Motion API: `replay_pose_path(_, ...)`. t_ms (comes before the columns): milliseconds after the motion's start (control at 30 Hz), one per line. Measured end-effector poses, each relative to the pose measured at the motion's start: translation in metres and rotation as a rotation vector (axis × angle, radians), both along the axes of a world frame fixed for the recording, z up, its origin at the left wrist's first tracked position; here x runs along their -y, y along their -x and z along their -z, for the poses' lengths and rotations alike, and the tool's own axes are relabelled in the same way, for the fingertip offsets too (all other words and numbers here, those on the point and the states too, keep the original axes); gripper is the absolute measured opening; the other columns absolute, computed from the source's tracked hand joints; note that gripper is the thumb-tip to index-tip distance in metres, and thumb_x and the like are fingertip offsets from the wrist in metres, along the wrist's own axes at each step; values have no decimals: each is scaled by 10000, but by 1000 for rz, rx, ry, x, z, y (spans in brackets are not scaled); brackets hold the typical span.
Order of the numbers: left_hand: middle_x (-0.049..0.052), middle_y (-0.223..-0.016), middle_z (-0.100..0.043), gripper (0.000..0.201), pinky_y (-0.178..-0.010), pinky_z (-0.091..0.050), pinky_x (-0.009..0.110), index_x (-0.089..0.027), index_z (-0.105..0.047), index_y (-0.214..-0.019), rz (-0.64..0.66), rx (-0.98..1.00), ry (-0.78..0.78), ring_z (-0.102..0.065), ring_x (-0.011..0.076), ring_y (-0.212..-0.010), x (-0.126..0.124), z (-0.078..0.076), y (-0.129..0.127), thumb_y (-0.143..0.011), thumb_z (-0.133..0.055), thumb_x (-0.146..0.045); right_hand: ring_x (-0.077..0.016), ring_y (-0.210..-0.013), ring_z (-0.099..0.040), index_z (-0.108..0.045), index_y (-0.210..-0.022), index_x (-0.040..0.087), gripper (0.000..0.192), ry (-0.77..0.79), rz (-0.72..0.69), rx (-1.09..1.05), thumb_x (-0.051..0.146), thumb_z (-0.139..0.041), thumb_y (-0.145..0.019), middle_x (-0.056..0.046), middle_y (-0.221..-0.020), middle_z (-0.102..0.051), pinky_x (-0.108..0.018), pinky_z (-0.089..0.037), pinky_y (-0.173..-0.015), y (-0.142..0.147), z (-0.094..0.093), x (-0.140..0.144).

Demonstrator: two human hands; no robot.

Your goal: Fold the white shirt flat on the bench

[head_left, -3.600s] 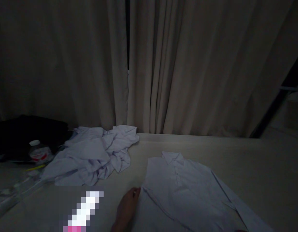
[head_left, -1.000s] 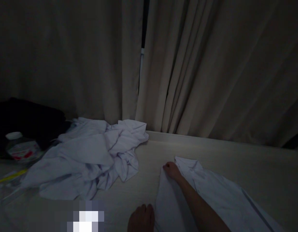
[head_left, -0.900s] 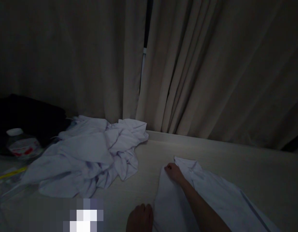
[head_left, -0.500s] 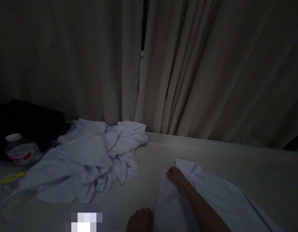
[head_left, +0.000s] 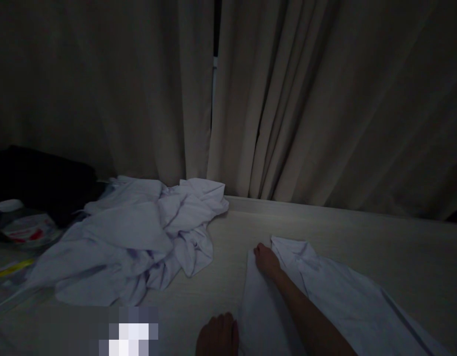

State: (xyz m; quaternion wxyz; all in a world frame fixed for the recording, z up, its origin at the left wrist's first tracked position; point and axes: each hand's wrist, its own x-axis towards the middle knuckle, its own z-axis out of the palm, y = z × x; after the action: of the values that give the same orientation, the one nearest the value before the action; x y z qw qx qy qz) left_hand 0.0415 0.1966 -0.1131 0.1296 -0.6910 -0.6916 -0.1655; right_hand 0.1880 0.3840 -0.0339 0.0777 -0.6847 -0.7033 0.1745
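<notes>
A white garment lies spread on the pale surface at the lower right, its near part running off the bottom edge of the view. My right hand is closed on the top corner of its left-hand part, beside a folded-over flap. Lower down, my left hand has its fingers curled against the left edge of the same part; its thumb and the rest of its grip are largely hidden. Between the two hands the fabric looks fairly flat. A dark line runs along the garment's right side.
A crumpled heap of white cloth sits to the left. Beyond it are a black cloth or bag and a capped clear bottle. A yellow strip lies near clear plastic. Beige curtains hang behind; a pixelated patch hides the bottom left.
My right hand has shifted slightly up with the garment's corner, and the fabric between my hands looks straighter and flatter. My left hand stays at the edge. The view has tilted a little.
</notes>
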Motion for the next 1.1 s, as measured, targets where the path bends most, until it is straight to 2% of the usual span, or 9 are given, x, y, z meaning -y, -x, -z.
replay_pose_path(200,54,-693,-657,328,-641,-415,358,-223,-632,-761,12,44,35,-603,197,-694,1,-9,-1,-881,-327,-235,-194,-900,-635,-610,-907,180,460,-65,-54,-25,448,-240,-953,-118,-947,-693,-288,-410,-748,-17,-10,15)
replay_pose_path(300,50,-735,-677,315,-648,-428,348,-227,-639,-814,40,42,60,-612,185,-698,2,-13,2,-885,-333,-246,-170,-845,-636,-633,-854,193,466,-71,-88,-52,539,-326,-913,-81,-896,-701,-255,-407,-707,-21,-13,17)
replay_pose_path(400,59,-767,-689,294,-655,-447,349,-223,-643,-836,95,32,46,-623,192,-712,3,-14,3,-885,-356,-264,-163,-868,-634,-646,-833,205,358,-64,-112,-41,455,-401,-904,-61,-911,-708,-245,-403,-718,-22,-11,16)
replay_pose_path(533,79,-777,-680,231,-701,-459,388,-216,-635,-813,89,17,-29,-617,228,-761,5,-16,0,-845,-406,-217,-192,-875,-640,-633,-869,199,331,-66,-84,21,382,-362,-916,-83,-925,-704,-276,-411,-703,-19,-3,17)
replay_pose_path(633,76,-817,-676,162,-718,-478,399,-222,-627,-835,175,45,-22,-614,236,-785,4,-18,3,-795,-470,-218,-206,-864,-647,-606,-926,196,324,-78,-65,68,380,-339,-921,-97,-930,-698,-290,-418,-690,-15,3,18)
replay_pose_path(767,79,-1065,-694,324,-805,-505,381,-239,-585,-1098,386,32,-68,-628,230,-960,1,-19,14,-788,-490,-227,-227,-862,-651,-576,-978,192,335,-97,-64,124,405,-322,-924,-123,-927,-694,-321,-429,-714,-7,7,19)
replay_pose_path(933,30,-1195,-663,355,-874,-496,389,-268,-599,-1098,522,33,-59,-607,228,-1063,-1,-22,16,-770,-491,-189,-243,-861,-649,-550,-1001,189,343,-133,-50,121,440,-333,-916,-130,-926,-690,-343,-430,-737,-3,-8,17)
replay_pose_path(1033,15,-1157,-683,343,-864,-509,390,-252,-611,-1063,514,50,-58,-619,228,-1035,1,-22,15,-749,-498,-174,-207,-844,-641,-534,-955,212,367,-176,-8,66,472,-276,-923,-86,-924,-685,-306,-431,-702,-24,-26,35)
replay_pose_path(1100,6,-1144,-689,348,-877,-514,389,-251,-610,-1057,510,54,-54,-618,223,-1039,2,-20,17,-738,-503,-164,-178,-798,-631,-531,-895,230,381,-199,31,-10,477,-241,-924,-53,-872,-680,-289,-436,-687,-57,-32,65)
